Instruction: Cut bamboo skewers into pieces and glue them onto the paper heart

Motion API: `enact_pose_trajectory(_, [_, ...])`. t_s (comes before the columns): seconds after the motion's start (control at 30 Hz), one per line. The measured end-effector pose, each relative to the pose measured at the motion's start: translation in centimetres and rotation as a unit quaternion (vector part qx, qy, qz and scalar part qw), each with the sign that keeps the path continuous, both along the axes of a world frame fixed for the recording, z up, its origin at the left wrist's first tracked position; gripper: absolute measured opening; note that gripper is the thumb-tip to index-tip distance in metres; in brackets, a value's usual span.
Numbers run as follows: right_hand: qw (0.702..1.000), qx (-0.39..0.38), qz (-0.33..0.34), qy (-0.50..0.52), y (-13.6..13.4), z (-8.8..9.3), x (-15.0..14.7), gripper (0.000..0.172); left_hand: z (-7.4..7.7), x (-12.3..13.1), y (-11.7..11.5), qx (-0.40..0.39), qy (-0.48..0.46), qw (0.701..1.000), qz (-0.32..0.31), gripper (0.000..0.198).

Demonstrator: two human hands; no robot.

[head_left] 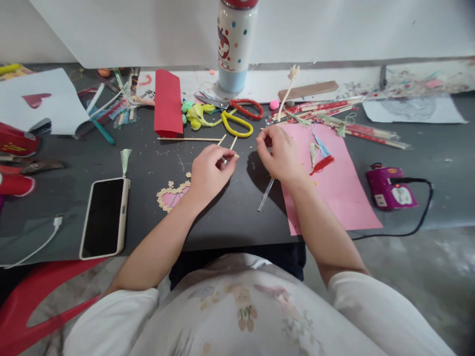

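My left hand [212,175] is closed in a pinch over the middle of the table. Thin wooden sticks [233,143] show at its fingers, and a small pale tip is visible at the thumb. Below it, partly covered by the hand, lies a pink heart [172,198] edged with small beige flower-shaped pieces. My right hand [280,152] is curled closed above the left edge of a pink sheet [341,198]; what its fingertips hold, if anything, is hidden. A clear narrow stick [265,196] lies below that hand. Yellow-and-red-handled scissors [237,123] rest just beyond both hands.
A dotted bottle [237,49] stands at the back beside a red paper packet [167,104]. The phone [106,217] lies left. To the right are a purple box [391,188] with a black cable, wrapped sticks [371,133] and tassels [322,146].
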State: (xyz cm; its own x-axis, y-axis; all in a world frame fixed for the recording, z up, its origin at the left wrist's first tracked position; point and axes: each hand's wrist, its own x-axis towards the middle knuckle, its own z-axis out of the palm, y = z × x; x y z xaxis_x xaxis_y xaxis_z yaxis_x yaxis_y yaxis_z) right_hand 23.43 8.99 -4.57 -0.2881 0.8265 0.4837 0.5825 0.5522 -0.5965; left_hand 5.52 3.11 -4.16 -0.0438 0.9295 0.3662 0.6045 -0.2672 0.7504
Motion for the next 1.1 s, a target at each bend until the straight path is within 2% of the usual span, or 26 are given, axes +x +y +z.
enact_pose_trajectory(0.1, [1.0,-0.001,-0.019,0.018,0.1,0.1,0.3,0.015,-0.1,-0.3,0.4,-0.057,-0.099,0.993,0.014,0.014])
enact_pose_trajectory(0.2, [0.999,-0.007,-0.036,0.009,0.3,0.3,0.7,0.01,-0.3,-0.7,0.9,-0.107,-0.195,0.975,0.02,0.02])
enact_pose_trajectory(0.4, [0.995,-0.041,-0.083,-0.038,0.3,0.8,1.0,0.007,-0.3,-1.3,1.6,-0.111,-0.292,0.949,0.048,0.016])
enact_pose_trajectory(0.5, [0.995,-0.06,-0.066,-0.035,-0.1,1.3,0.8,0.006,-0.1,-1.3,1.6,-0.125,-0.319,0.938,0.057,0.017])
enact_pose_trajectory(0.67, [0.992,-0.128,0.004,0.012,-0.9,1.6,-0.1,0.005,0.2,-1.0,1.3,-0.131,-0.318,0.937,0.058,0.017])
enact_pose_trajectory(0.87, [0.981,-0.172,0.057,0.068,-1.4,0.8,-1.0,0.017,0.2,-0.7,1.1,-0.135,-0.268,0.953,0.035,0.017])
enact_pose_trajectory(0.97, [0.978,-0.178,0.08,0.068,-1.6,0.9,-1.4,0.022,0.1,-0.6,0.9,-0.13,-0.233,0.963,0.017,0.019])
enact_pose_trajectory(1.1, [0.984,-0.151,0.087,0.044,-1.8,1.2,-1.6,0.024,0.0,-0.4,0.6,-0.127,-0.2,0.972,0.004,0.023])
